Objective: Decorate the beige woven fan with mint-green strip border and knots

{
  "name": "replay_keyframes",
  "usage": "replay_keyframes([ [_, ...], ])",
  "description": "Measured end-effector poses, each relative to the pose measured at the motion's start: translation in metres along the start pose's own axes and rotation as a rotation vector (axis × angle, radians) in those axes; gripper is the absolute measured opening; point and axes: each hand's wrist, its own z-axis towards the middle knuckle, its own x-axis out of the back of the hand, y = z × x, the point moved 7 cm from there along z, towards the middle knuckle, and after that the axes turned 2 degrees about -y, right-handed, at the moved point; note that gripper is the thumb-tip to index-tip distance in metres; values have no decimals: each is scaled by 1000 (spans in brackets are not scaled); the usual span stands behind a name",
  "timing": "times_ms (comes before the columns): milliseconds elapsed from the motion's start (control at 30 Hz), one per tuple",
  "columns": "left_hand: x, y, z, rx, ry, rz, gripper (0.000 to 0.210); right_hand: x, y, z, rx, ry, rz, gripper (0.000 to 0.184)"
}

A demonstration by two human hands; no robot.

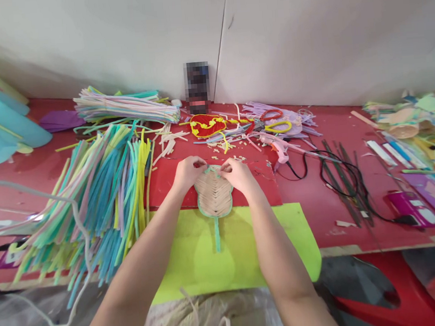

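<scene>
A small fan-shaped piece, apparently made of beige pipe cleaners with a green border and a green stem, lies in front of me with the stem toward me. My left hand pinches its upper left edge. At the upper right edge, my right hand has thumb and fingers closed on the border. The fingertips partly hide the top corners. Under the piece are a red sheet and a yellow-green sheet. Beyond my hands lie a red and yellow fan piece and short beige offcuts.
Bundled pipe cleaners heap at the left, with another bundle behind. Yellow-handled pliers or scissors and a pink glue gun with a black cord lie to the right. A purple box stands near the right edge.
</scene>
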Motion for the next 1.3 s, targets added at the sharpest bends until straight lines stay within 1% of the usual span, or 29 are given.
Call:
replay_keyframes([
  [67, 2, -1, 2, -20, 11, 19, 9, -1, 1, 0, -7, 4, -15, 8],
  [133, 6, -3, 3, -26, 1, -25, 13, -1, 0, 0, -6, -12, -19, 7],
  [233, 15, -9, 5, -1, -13, -132, 19, -1, -2, 0, -10, -24, -11, 8],
  [333, 19, -12, 4, 14, -6, -133, 21, -1, -2, 1, -11, -22, -6, 8],
  [467, 11, -8, 2, -5, -35, -75, 14, -1, 0, 2, -5, -18, 4, 8],
  [600, 5, -5, 1, 18, -32, -63, 11, 2, 0, 2, 15, -30, 36, 8],
  [867, 2, -1, 0, 40, -5, -26, 9, 10, -1, 0, -14, -44, 38, 7],
  [1000, 3, 1, 0, 1, 7, -6, 9, 8, -3, -1, -35, -26, -7, 8],
  [1133, 3, 3, -1, -38, -28, -37, 9, 6, -2, -1, -42, -24, -24, 7],
  [1300, 4, 4, -2, -45, -19, -4, 8, 4, 3, 0, -58, -38, -32, 6],
])
